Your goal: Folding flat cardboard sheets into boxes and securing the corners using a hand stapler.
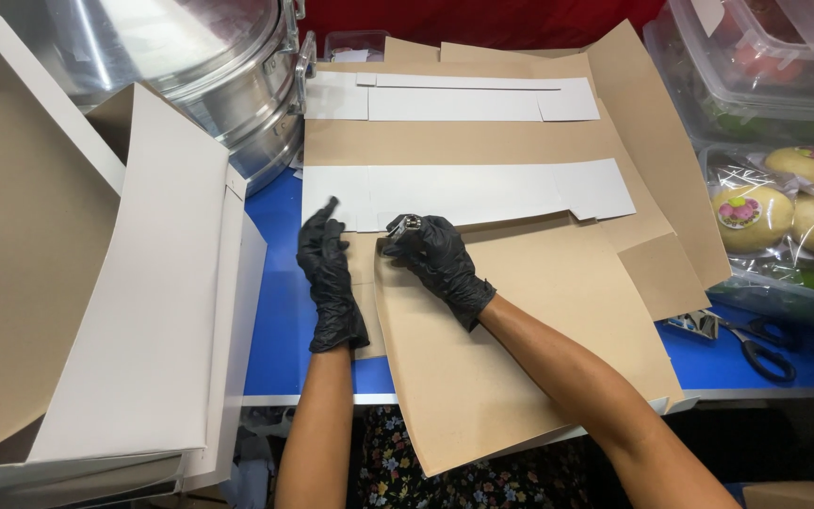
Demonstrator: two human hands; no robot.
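In the head view, a flat sheet of tan cardboard (520, 339) is being worked on the blue desk (280, 320), and the step in hand appears to be the fastening or marking of its upper left corner. A small dark metal tool (407, 224) (too small to be told exactly, perhaps a clip or a stapler head) is clenched in the black-gloved right hand (440, 264) and pressed at that corner. The left hand (330, 278), also gloved in black, is laid released and flat, fingers stretched, on the narrower tan flap just beside the sheet, so that the flap is held down. The next move is judged to call for steady downward pressure of the left hand while the tool is kept square to the edge. The tan sheet lies in the middle of the desk, tilted, its lower edge hanging over the desk's near rim; it is plain, unprinted and creased at its right side. White card strips (463, 193) are spread just beyond it. A stack of folded white card (143, 311) stands at the left, and scissors (765, 351) lie at the right.
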